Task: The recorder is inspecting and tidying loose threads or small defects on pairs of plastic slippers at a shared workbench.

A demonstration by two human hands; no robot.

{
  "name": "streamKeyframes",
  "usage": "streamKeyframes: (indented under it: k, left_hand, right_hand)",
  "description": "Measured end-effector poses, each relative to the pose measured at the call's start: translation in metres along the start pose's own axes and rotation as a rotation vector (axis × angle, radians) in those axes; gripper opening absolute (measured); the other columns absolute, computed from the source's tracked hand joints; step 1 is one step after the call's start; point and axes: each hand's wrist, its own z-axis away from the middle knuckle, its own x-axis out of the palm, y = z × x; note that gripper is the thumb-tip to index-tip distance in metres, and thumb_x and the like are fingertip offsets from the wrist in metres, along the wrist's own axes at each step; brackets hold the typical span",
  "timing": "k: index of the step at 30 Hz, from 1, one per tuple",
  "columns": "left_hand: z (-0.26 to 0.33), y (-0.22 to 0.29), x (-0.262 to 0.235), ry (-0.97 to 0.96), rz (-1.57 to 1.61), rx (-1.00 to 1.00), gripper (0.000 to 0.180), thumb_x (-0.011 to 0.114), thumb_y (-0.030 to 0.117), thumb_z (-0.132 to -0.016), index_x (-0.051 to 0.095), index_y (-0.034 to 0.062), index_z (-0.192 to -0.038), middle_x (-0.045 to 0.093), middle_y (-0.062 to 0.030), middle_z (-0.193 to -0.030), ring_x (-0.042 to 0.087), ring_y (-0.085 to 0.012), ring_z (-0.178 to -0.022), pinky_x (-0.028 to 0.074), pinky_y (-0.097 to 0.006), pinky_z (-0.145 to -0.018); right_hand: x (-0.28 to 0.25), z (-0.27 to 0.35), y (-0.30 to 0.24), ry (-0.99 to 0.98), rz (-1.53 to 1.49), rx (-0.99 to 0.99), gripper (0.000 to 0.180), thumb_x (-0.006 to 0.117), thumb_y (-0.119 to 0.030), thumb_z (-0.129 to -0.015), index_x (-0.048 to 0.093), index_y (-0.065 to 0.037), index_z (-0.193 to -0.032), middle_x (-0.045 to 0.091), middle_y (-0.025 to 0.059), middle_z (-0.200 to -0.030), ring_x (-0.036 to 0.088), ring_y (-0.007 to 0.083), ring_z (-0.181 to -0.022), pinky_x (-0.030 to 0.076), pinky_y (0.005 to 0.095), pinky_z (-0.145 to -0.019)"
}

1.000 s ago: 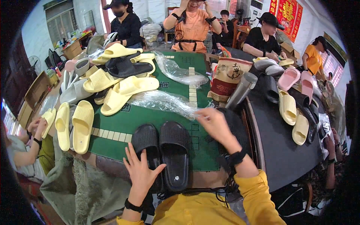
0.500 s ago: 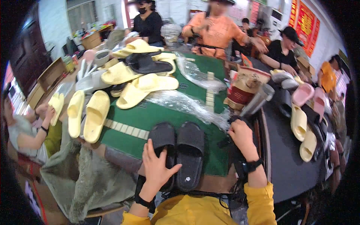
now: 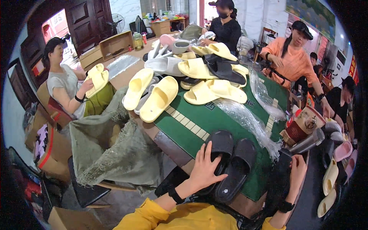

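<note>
A pair of black slide sandals lies side by side on the green table mat, toes away from me. My left hand (image 3: 207, 170) rests on the left sandal (image 3: 221, 143), fingers spread and thumb stretched toward the right sandal (image 3: 235, 172). At the table's right edge my right hand (image 3: 297, 168) has its fingers curled in beside a dark, soft-looking item (image 3: 279, 176); what they hold, if anything, is hidden. A strip of clear plastic wrap (image 3: 249, 120) runs across the mat and ends near that hand.
Cream slides (image 3: 159, 99) and grey ones are heaped at the far left of the mat (image 3: 188, 143). Beyond my right hand stand a red-brown bag (image 3: 304, 124) and a metal cylinder (image 3: 310, 141). A grey-green cloth sack (image 3: 119, 153) hangs at left. Several people work around.
My view has swung left, bringing the person at left with cream slides fully in. My left hand stays on the left sandal; my right hand remains by the dark item, fingers curled.
</note>
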Motion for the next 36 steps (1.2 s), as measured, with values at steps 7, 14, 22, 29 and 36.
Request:
streamKeyframes:
  k: [7,14,22,29,36]
  left_hand:
    - [0.0,0.001,0.001,-0.024,0.016,0.027,0.065,0.069,0.056,-0.077,0.063,0.0045,-0.116,0.014,-0.0328,-0.149,0.022,-0.0529,-0.135,0.028,-0.058,-0.108]
    - [0.0,0.001,0.0,-0.003,0.026,0.043,0.064,0.068,0.056,-0.077,0.063,0.0042,-0.114,0.016,-0.0336,-0.148,0.024,-0.0532,-0.134,0.029,-0.058,-0.108]
    - [0.001,0.001,-0.001,-0.006,0.042,0.034,0.063,0.069,0.054,-0.078,0.063,0.0028,-0.115,0.015,-0.0316,-0.149,0.025,-0.0519,-0.133,0.028,-0.058,-0.108]
    - [0.001,0.0,0.001,0.009,0.045,0.05,0.064,0.068,0.056,-0.078,0.064,0.0027,-0.113,0.018,-0.0337,-0.147,0.024,-0.0541,-0.133,0.029,-0.059,-0.107]
    - [0.001,0.0,0.001,-0.002,0.043,0.046,0.063,0.069,0.056,-0.078,0.064,0.0028,-0.111,0.018,-0.034,-0.147,0.024,-0.0543,-0.133,0.029,-0.059,-0.107]
  right_hand:
    - [0.008,0.0,0.002,-0.047,0.044,0.017,0.011,0.057,-0.009,-0.093,0.061,0.0,-0.091,0.06,0.0146,-0.069,0.057,0.0229,-0.057,0.042,0.0362,-0.054]
    - [0.035,0.001,0.014,0.018,0.149,-0.085,0.008,0.055,-0.008,-0.094,0.056,-0.001,-0.09,0.06,0.0194,-0.071,0.06,0.0355,-0.061,0.042,0.0443,-0.054]
    - [0.034,0.001,0.023,0.075,0.118,-0.119,0.006,0.061,-0.002,-0.086,0.056,0.0,-0.086,0.053,0.0115,-0.075,0.05,0.0235,-0.065,0.042,0.0348,-0.061]
    - [-0.002,-0.009,0.036,0.082,-0.394,0.183,0.011,0.053,-0.013,-0.098,0.059,-0.004,-0.102,0.051,-0.001,-0.069,0.047,0.0052,-0.062,0.036,0.0203,-0.054]
    - [-0.046,0.001,0.005,0.381,-1.252,0.223,0.04,0.06,-0.015,-0.093,0.049,0.006,-0.125,0.061,0.0161,-0.111,0.059,0.0236,-0.107,0.048,0.034,-0.09]
